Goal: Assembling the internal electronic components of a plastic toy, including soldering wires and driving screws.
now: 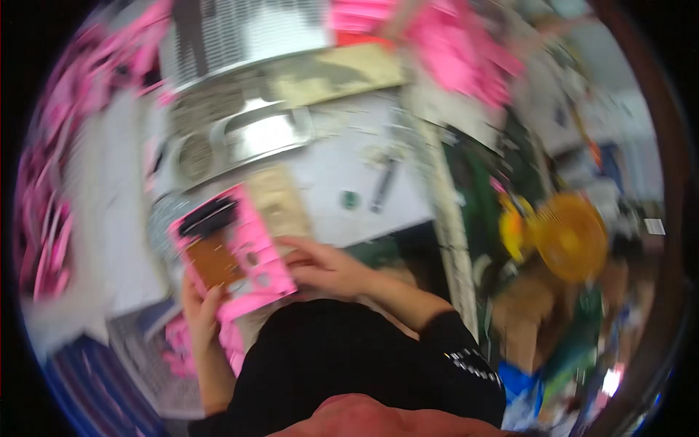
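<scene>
A pink plastic housing (263, 264) is tilted in front of my body, blurred by motion. Set in it are a brown board (215, 261) and a long black part (210, 217) along its upper end. My left hand (201, 309) grips the housing by its lower left edge, thumb on the near side. At the right edge, the fingers of my right hand (328, 269) are bent against the housing, with their tips partly hidden. A beige block-like piece (278, 200) lies just behind the housing.
A shiny metal tray with cut-outs (269, 135) and a pale yellow panel (338, 73) lie farther back. A dark stick-like tool (384, 186) and a green disc (350, 199) rest on the white tabletop (320, 175). Pink parts (466, 54) are heaped at the back. An orange round fan (571, 237) stands right.
</scene>
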